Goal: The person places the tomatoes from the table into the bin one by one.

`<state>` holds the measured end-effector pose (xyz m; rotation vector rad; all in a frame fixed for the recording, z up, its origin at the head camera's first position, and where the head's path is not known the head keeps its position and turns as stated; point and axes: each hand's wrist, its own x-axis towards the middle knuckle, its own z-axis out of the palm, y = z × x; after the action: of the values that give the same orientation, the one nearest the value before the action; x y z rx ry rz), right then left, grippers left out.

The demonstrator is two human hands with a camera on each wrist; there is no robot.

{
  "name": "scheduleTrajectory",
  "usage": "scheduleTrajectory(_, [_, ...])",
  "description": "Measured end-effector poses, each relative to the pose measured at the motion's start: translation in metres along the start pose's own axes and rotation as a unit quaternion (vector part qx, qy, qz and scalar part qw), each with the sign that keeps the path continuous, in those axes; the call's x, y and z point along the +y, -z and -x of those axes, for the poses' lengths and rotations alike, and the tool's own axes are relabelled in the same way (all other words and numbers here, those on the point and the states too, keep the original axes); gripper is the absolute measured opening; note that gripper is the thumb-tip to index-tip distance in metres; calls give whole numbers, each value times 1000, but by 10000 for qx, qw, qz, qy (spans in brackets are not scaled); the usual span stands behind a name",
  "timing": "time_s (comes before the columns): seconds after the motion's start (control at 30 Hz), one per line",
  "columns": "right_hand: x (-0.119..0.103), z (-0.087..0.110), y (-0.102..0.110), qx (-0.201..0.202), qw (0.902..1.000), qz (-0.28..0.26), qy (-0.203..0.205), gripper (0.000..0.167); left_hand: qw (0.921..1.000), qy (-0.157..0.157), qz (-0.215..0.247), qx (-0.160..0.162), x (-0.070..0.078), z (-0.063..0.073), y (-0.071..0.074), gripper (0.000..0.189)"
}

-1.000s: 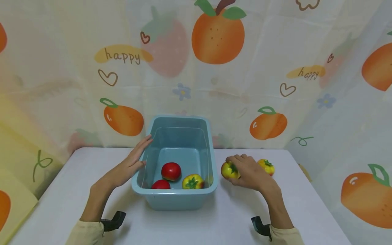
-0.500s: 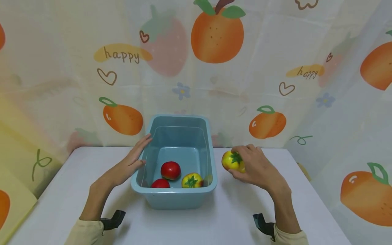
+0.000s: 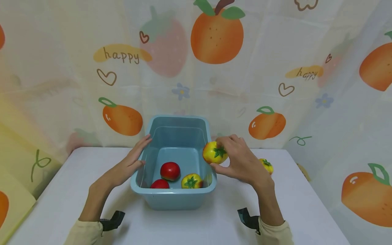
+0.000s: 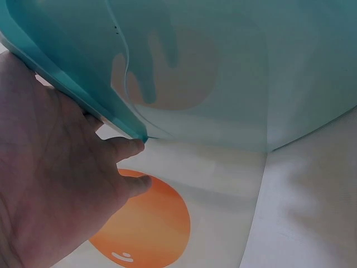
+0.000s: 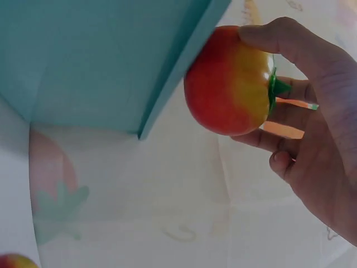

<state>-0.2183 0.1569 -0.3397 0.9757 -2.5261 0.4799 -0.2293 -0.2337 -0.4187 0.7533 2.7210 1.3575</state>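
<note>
My right hand (image 3: 240, 158) holds a yellow-red tomato (image 3: 214, 152) with a green calyx, raised beside the right rim of a blue plastic bin (image 3: 174, 199). In the right wrist view, thumb and fingers curl round the tomato (image 5: 231, 84), its red side toward the bin wall (image 5: 89, 67). My left hand (image 3: 127, 166) rests on the bin's left rim with fairly straight fingers; the left wrist view shows this hand (image 4: 61, 167) against the rim from below. Inside the bin lie a red tomato (image 3: 170, 171), another red one (image 3: 160, 184) partly hidden by the front rim, and a yellow tomato (image 3: 191, 181).
Another yellow tomato (image 3: 266, 165) lies on the white table (image 3: 306, 211), partly behind my right hand. A fruit-printed cloth (image 3: 226, 88) hangs behind the table. Black wrist mounts (image 3: 113, 221) sit at both cuffs.
My right hand has lifted the yellow-red tomato off the table and carried it left to the bin's right rim. The left hand has stayed on the left rim.
</note>
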Motion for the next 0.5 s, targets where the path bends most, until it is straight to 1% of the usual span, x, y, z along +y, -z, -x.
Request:
scheduleTrajectory(0.13, [-6,-13,-8,149,9993,-154,302,55,10000,-24,17,0,1,0,1,78])
scheduleTrajectory(0.27, [-10,-24,-17,205,9986,-209,438,58,10000,-49,-8,-7,2,0,2,77])
scheduleTrajectory(0.4, [-10,-33,-27,-61,9990,-142,421,54,10000,-89,-33,19,1,-1,2,77])
scheduleTrajectory(0.5, [-10,-35,-33,-224,9988,-28,431,48,10000,-61,-59,13,-2,-1,1,77])
